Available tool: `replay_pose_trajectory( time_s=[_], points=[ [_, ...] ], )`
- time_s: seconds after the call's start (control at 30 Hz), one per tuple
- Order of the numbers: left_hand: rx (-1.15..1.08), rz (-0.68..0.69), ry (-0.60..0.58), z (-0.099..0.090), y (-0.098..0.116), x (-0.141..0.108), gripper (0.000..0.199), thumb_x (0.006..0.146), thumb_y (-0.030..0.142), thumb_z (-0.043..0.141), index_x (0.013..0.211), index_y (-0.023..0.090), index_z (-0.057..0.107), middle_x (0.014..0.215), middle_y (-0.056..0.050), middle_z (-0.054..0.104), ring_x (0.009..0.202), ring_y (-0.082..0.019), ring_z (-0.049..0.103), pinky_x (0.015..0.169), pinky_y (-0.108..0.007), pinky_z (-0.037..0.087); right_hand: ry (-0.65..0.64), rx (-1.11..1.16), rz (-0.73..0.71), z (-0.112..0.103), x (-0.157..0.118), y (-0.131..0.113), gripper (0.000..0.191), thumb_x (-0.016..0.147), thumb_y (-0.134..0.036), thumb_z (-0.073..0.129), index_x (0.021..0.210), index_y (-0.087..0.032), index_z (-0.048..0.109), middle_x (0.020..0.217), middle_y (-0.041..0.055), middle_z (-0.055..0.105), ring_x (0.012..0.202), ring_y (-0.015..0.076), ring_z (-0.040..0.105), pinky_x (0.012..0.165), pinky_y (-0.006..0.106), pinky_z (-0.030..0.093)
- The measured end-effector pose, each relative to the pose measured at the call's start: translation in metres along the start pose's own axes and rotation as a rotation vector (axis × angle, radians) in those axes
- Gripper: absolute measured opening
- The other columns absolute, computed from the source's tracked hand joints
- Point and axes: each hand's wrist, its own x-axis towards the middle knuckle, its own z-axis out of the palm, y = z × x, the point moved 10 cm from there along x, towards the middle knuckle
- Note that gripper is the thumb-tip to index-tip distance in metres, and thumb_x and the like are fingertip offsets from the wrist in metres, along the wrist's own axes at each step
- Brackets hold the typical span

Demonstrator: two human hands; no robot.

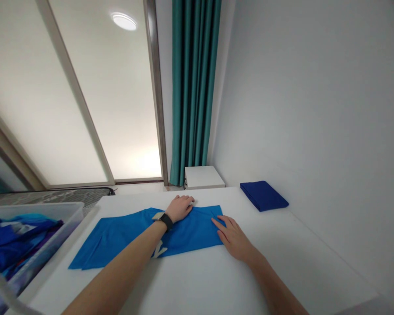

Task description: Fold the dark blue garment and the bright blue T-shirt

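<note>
A bright blue garment (193, 236), folded into a long strip with light lettering partly showing, lies across the white table (197, 284). My left hand (180, 208), with a dark watch on its wrist, rests palm down on the strip near its far edge, fingers laid out toward the right. On the garment's right end, my right hand (234, 238) touches the cloth with its fingers spread. My left forearm covers part of the lettering and the cloth's middle.
A folded dark blue cloth (263, 195) lies at the back right, beside the wall (308, 131). At the left stands a translucent bin (68, 214) of crumpled clothes. Behind the table are a small white cabinet (204, 176), a green curtain (195, 96) and frosted sliding doors (118, 100).
</note>
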Motion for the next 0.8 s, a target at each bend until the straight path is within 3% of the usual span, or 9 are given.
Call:
replay_pose_trajectory(
  time_s=[0.27, 0.5, 0.67, 0.8],
  points=[
    [0.012, -0.101, 0.0, -0.026, -0.045, -0.041, 0.028, 0.096, 0.03, 0.04, 0.116, 0.02, 0.057, 0.112, -0.008, 0.065, 0.106, -0.024, 0.057, 0.091, -0.038, 0.041, 0.006, 0.037, 0.002, 0.002, 0.002, 0.004, 0.043, 0.099, -0.03, 0.037, 0.141, -0.026, 0.048, 0.137, 0.0098, 0.053, 0.127, 0.0245, 0.045, 0.108, 0.046, 0.039],
    [0.03, -0.219, 0.007, -0.038, -0.069, -0.074, 0.029, 0.094, 0.029, 0.042, 0.117, 0.021, 0.057, 0.112, -0.009, 0.064, 0.108, -0.025, 0.055, 0.093, -0.039, 0.039, 0.059, 0.084, 0.03, -0.001, 0.007, 0.009, 0.042, 0.1, -0.033, 0.035, 0.135, -0.022, 0.053, 0.13, 0.0109, 0.058, 0.121, 0.0238, 0.05, 0.105, 0.045, 0.041],
    [0.099, -0.308, 0.035, -0.057, -0.092, -0.103, 0.028, 0.092, 0.026, 0.043, 0.113, 0.02, 0.061, 0.109, -0.009, 0.064, 0.107, -0.026, 0.054, 0.092, -0.041, 0.038, 0.099, 0.072, -0.017, -0.012, 0.025, -0.014, 0.039, 0.097, -0.029, 0.04, 0.132, -0.019, 0.054, 0.129, 0.0118, 0.058, 0.121, 0.0246, 0.05, 0.106, 0.046, 0.038],
    [0.157, -0.402, 0.04, -0.065, -0.116, -0.135, 0.029, 0.093, 0.028, 0.042, 0.11, 0.018, 0.063, 0.108, -0.011, 0.063, 0.107, -0.027, 0.053, 0.09, -0.041, 0.038, 0.046, 0.08, -0.077, -0.004, 0.055, -0.042, 0.039, 0.096, -0.027, 0.039, 0.132, -0.021, 0.054, 0.127, 0.0104, 0.059, 0.119, 0.0236, 0.051, 0.104, 0.043, 0.039]
  ],
)
